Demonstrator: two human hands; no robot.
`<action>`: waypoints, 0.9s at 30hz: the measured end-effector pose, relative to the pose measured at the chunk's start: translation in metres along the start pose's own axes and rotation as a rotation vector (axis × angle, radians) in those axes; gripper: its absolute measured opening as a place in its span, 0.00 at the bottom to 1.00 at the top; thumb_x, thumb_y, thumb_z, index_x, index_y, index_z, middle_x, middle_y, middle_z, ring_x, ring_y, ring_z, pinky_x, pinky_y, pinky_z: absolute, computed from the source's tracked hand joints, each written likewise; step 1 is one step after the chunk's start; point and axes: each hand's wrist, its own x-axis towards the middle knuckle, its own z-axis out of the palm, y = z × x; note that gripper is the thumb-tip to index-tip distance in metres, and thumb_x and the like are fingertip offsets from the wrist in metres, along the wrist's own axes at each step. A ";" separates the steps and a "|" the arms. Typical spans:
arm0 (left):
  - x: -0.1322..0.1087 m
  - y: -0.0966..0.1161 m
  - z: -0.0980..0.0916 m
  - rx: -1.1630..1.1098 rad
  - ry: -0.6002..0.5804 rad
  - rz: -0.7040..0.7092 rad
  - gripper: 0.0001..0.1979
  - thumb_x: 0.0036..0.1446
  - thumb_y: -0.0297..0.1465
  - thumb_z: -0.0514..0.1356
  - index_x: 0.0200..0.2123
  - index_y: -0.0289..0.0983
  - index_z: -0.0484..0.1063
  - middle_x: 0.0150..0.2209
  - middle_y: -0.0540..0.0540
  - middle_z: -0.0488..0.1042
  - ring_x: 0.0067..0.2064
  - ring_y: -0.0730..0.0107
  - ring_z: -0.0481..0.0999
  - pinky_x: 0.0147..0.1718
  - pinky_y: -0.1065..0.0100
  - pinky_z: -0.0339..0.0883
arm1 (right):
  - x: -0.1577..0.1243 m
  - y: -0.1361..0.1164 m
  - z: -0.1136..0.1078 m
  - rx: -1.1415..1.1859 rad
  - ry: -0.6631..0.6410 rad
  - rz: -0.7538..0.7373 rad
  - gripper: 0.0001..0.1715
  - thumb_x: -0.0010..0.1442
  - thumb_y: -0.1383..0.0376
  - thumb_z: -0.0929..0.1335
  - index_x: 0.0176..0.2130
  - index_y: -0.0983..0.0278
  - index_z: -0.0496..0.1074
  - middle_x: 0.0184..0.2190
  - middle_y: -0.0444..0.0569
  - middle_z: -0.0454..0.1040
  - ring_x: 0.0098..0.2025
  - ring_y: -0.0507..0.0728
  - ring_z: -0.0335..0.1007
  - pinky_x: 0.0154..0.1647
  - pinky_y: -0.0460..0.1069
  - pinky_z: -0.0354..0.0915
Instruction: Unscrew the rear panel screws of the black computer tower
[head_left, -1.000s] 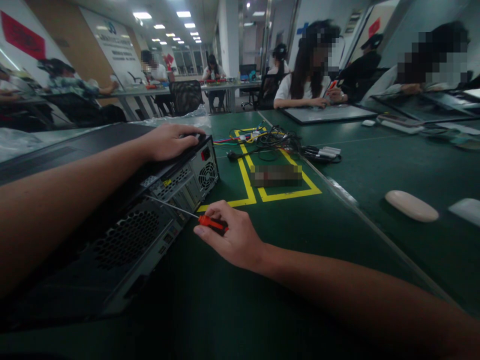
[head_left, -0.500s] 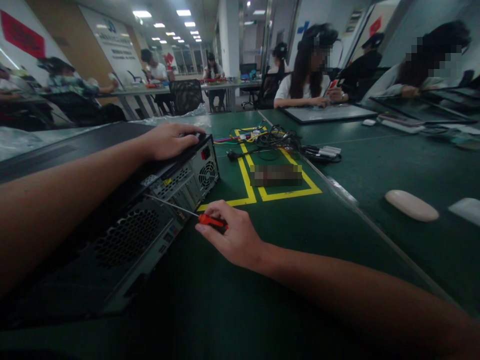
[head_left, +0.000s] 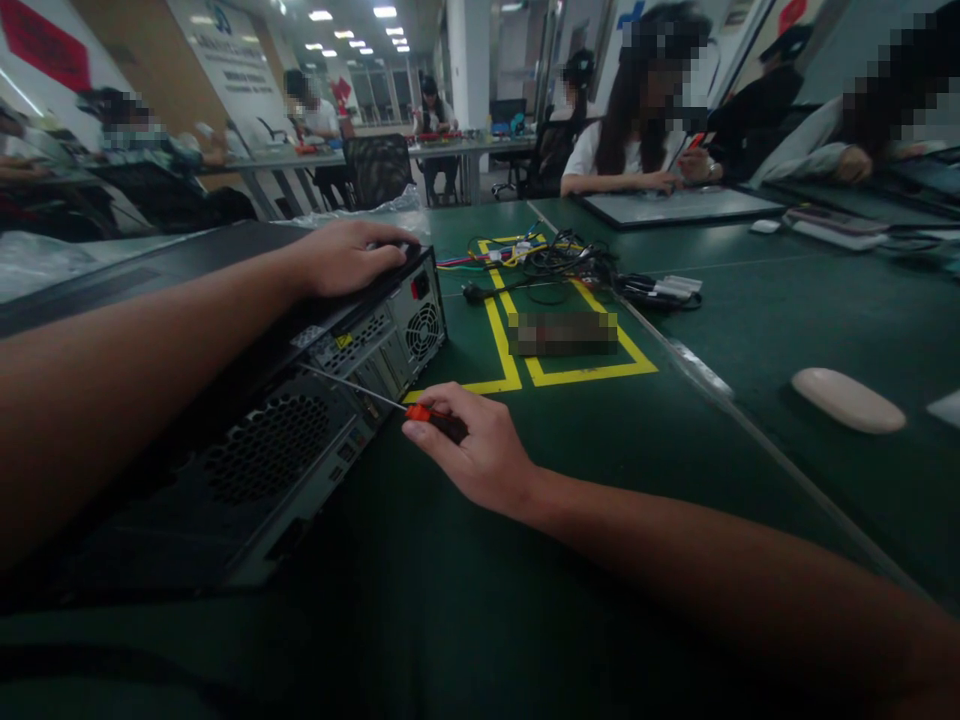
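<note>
A black computer case (head_left: pixel 390 345) lies at the left with its grey rear panel facing me. My left hand (head_left: pixel 356 258) rests on top of it near the back corner, thumb and fingers apart and lying along the edge. A screwdriver (head_left: pixel 418 411) with an orange and black handle is gripped in my right hand (head_left: pixel 480 445), fingers closed round the handle. Its thin shaft reaches left to the panel's upper edge; the tip is hard to make out in the dark there.
Tangled cables (head_left: pixel 559 258) lie beyond the case, near yellow tape (head_left: pixel 592 377) and a blurred-out block (head_left: pixel 562 333). A pale oval object (head_left: pixel 847 400) sits at the right of the green table (head_left: pixel 615 640). A co-worker (head_left: pixel 637 140) sits across with a flat panel (head_left: pixel 682 207).
The view has shifted slightly, so the table items sit higher and farther right. My right hand's grip on the screwdriver has turned a little. My left hand stays on the case.
</note>
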 end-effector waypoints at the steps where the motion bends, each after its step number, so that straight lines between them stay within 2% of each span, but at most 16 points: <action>1: 0.000 0.001 0.000 0.011 -0.001 0.001 0.43 0.75 0.46 0.48 0.80 0.27 0.76 0.78 0.35 0.79 0.77 0.39 0.77 0.80 0.45 0.64 | 0.000 0.001 0.001 0.008 0.002 -0.004 0.10 0.79 0.54 0.76 0.53 0.57 0.81 0.44 0.46 0.87 0.44 0.58 0.84 0.48 0.52 0.77; 6: 0.004 -0.002 0.001 0.044 -0.004 0.001 0.42 0.76 0.46 0.48 0.80 0.30 0.77 0.78 0.31 0.79 0.79 0.37 0.77 0.79 0.45 0.65 | 0.000 0.001 0.000 -0.001 0.020 -0.034 0.12 0.77 0.56 0.77 0.55 0.57 0.78 0.43 0.45 0.86 0.44 0.58 0.84 0.49 0.53 0.77; 12: 0.004 -0.002 0.001 0.042 -0.006 0.009 0.41 0.77 0.45 0.48 0.80 0.30 0.77 0.78 0.30 0.79 0.77 0.37 0.78 0.79 0.43 0.66 | 0.001 -0.001 -0.001 -0.015 0.025 -0.067 0.11 0.76 0.55 0.77 0.50 0.56 0.75 0.43 0.45 0.85 0.43 0.58 0.84 0.49 0.54 0.77; 22: 0.005 -0.006 0.003 0.024 0.002 -0.005 0.39 0.78 0.46 0.50 0.80 0.35 0.78 0.78 0.37 0.80 0.77 0.39 0.77 0.79 0.42 0.65 | 0.000 0.000 -0.002 -0.026 0.022 -0.046 0.12 0.77 0.54 0.77 0.51 0.56 0.76 0.42 0.45 0.85 0.41 0.58 0.82 0.48 0.54 0.76; 27: 0.004 -0.004 0.002 0.030 0.005 0.001 0.40 0.77 0.45 0.49 0.80 0.32 0.78 0.79 0.35 0.78 0.78 0.37 0.77 0.80 0.41 0.64 | 0.000 -0.001 -0.003 -0.036 0.026 -0.058 0.11 0.77 0.54 0.77 0.51 0.56 0.77 0.42 0.45 0.85 0.41 0.57 0.81 0.48 0.54 0.76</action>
